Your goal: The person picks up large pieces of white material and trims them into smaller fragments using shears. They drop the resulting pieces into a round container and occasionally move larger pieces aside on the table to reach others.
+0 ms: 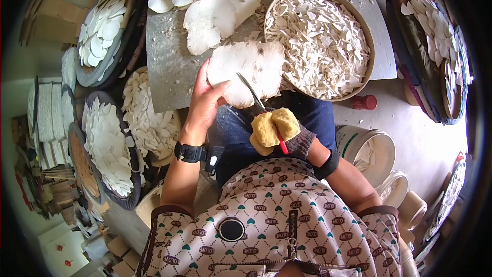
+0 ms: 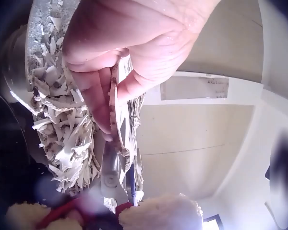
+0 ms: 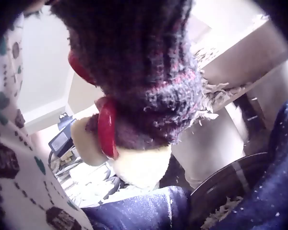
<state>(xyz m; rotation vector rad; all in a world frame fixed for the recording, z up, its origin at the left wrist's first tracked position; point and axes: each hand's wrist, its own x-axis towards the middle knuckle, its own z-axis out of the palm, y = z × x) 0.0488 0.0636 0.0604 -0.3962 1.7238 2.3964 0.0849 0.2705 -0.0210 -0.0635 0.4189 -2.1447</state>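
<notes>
My left hand [image 1: 202, 105] pinches a broad, thin white slice [image 1: 251, 66] with ragged edges between thumb and fingers; the left wrist view shows the slice [image 2: 116, 103] edge-on. A knitted dark glove covers my right hand [image 1: 303, 141], which grips scissors [image 1: 250, 88] with red handles. Yellow sponge padding [image 1: 266, 129] is around those handles and hides most of the fingers in the head view. One blade lies over the slice's near part, and the scissors' pivot [image 2: 110, 178] sits just below its edge in the left wrist view. A red handle loop [image 3: 107, 127] encircles gloved fingers.
A round tray [image 1: 370, 54] of chopped white pieces stands right of the slice on the metal table [image 1: 169, 79]. More slices [image 1: 205, 20] lie behind. Baskets of slices [image 1: 107, 143] crowd the left side. A white bucket [image 1: 382, 154] and a red-capped jar [image 1: 364, 102] are at right.
</notes>
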